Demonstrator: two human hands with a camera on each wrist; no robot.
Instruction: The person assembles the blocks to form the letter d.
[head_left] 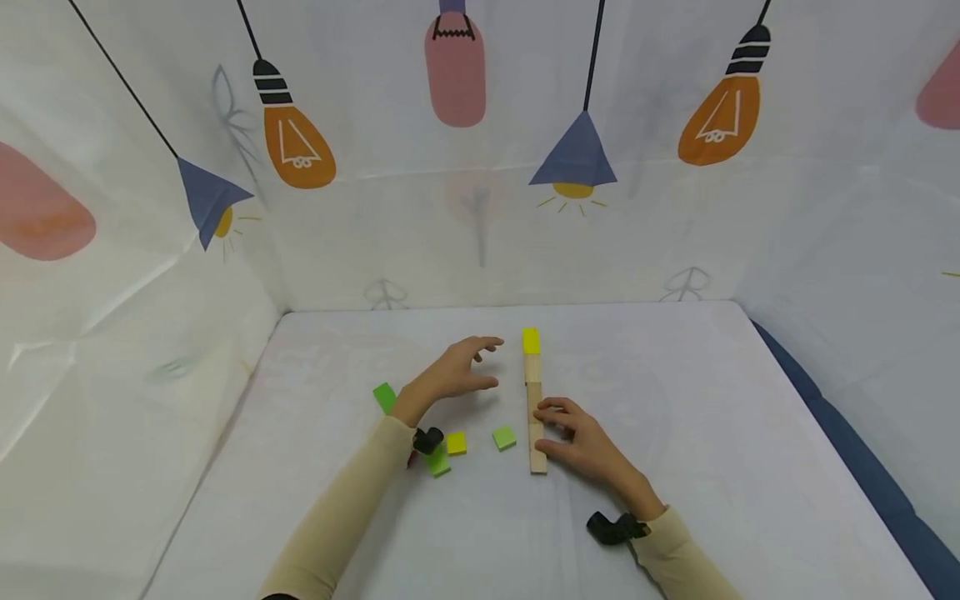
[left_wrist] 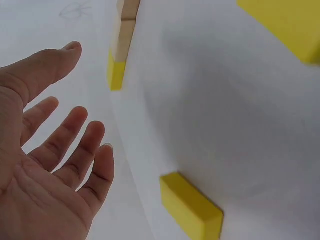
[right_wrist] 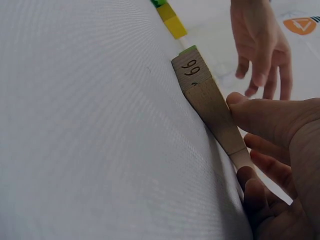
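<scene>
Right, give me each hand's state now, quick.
Left hand: open, holding nothing.
Right hand: open, fingers loosely bent, touching the row of wooden blocks.

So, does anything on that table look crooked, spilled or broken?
No spill or damage shows. A light green block lies askew, turned at an angle and apart from the row of blocks near the right hand. It looks slightly odd because that row runs nearly straight.
</scene>
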